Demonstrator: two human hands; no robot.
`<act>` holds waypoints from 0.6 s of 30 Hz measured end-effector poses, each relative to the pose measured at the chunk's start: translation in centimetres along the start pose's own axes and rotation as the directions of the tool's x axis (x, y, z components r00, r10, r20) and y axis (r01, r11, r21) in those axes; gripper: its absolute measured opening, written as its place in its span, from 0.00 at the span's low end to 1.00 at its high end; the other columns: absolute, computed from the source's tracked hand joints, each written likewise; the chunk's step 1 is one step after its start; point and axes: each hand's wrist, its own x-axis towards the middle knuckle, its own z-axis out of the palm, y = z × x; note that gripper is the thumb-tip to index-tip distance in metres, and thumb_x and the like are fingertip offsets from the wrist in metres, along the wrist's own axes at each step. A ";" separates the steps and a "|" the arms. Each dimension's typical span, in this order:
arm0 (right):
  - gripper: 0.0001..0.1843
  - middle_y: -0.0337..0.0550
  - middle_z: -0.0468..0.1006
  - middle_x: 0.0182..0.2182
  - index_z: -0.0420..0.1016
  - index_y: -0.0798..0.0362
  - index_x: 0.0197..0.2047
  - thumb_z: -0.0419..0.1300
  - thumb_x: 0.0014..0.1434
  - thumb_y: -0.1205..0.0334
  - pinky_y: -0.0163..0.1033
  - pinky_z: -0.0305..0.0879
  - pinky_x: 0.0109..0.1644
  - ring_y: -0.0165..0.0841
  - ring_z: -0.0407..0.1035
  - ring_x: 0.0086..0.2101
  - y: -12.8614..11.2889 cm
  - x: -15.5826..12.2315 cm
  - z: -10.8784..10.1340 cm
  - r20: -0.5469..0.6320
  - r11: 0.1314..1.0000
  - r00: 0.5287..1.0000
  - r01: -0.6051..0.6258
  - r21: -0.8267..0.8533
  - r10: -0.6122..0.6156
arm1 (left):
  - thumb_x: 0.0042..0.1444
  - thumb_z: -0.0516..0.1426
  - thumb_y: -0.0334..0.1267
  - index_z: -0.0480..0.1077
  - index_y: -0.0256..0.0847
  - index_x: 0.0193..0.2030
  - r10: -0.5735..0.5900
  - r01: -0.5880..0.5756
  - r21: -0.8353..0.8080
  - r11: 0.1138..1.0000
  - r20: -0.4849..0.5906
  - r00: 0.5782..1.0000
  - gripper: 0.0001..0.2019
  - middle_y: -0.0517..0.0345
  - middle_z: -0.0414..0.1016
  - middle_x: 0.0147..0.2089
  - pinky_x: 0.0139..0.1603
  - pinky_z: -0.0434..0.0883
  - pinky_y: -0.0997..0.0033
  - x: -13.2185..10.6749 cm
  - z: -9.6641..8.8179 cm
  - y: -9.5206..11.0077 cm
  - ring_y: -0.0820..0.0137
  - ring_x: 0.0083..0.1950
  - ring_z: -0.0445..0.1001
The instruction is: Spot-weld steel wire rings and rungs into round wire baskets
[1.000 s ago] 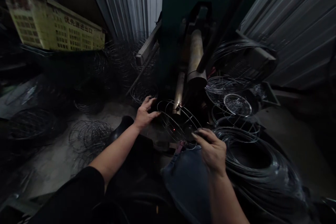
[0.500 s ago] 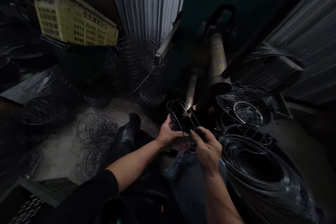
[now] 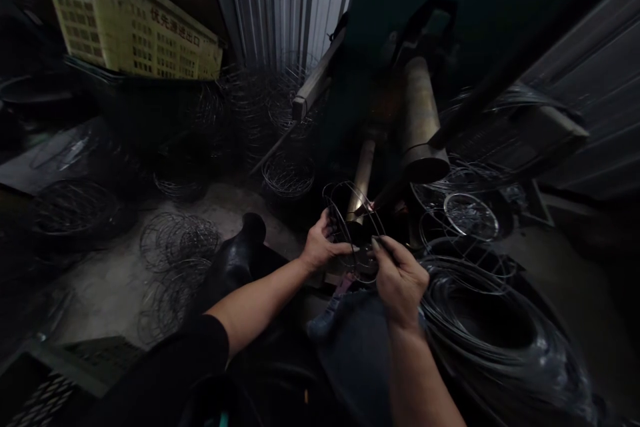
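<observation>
left hand [image 3: 316,248], thumb [image 3: 345,249] extended, faces the pinching right hand [image 3: 401,278].

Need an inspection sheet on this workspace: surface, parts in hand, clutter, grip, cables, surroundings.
Surface: grey floor, partly lit, much of it in shadow.
Parts in hand: one round wire frame, in front of a thin metal tube; small bright glow near the tube's end.
Clutter: loose wire frames on the floor to the left; large wire coil to the right.
Grip: right hand pinches the frame; left hand at its left side, firmness unclear.
Cables: nothing seen; dark areas can't be judged.
Surroundings: ribbed wall, yellow crate, dim light.
</observation>
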 end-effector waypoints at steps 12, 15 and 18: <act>0.18 0.45 0.80 0.29 0.81 0.55 0.35 0.65 0.50 0.48 0.43 0.72 0.39 0.37 0.75 0.29 -0.8 1.4 0.3 -0.035 0.999 0.999 -0.033 -0.039 0.032 | 0.28 0.73 0.30 0.65 0.37 0.62 0.019 -0.018 -0.051 0.999 0.028 0.999 0.48 0.46 0.71 0.57 0.57 0.69 0.54 0.4 1.2 -0.4 0.62 0.51 0.72; 0.16 0.47 0.81 0.33 0.81 0.55 0.35 0.64 0.52 0.50 0.45 0.72 0.44 0.38 0.76 0.34 -1.0 1.2 0.2 -0.020 0.997 0.999 0.043 -0.062 -0.044 | 0.30 0.73 0.31 0.66 0.37 0.60 0.015 -0.013 -0.046 0.999 0.047 0.999 0.44 0.47 0.73 0.54 0.55 0.71 0.56 0.1 1.2 -0.5 0.62 0.50 0.73; 0.12 0.50 0.80 0.43 0.80 0.54 0.37 0.65 0.54 0.54 0.47 0.71 0.50 0.40 0.75 0.43 -0.8 -0.2 -0.8 -0.042 0.991 0.991 0.128 -0.026 -0.129 | 0.32 0.72 0.32 0.69 0.38 0.56 0.009 -0.004 -0.050 0.999 0.102 0.995 0.39 0.48 0.75 0.51 0.50 0.73 0.59 -0.2 1.2 -0.2 0.64 0.46 0.74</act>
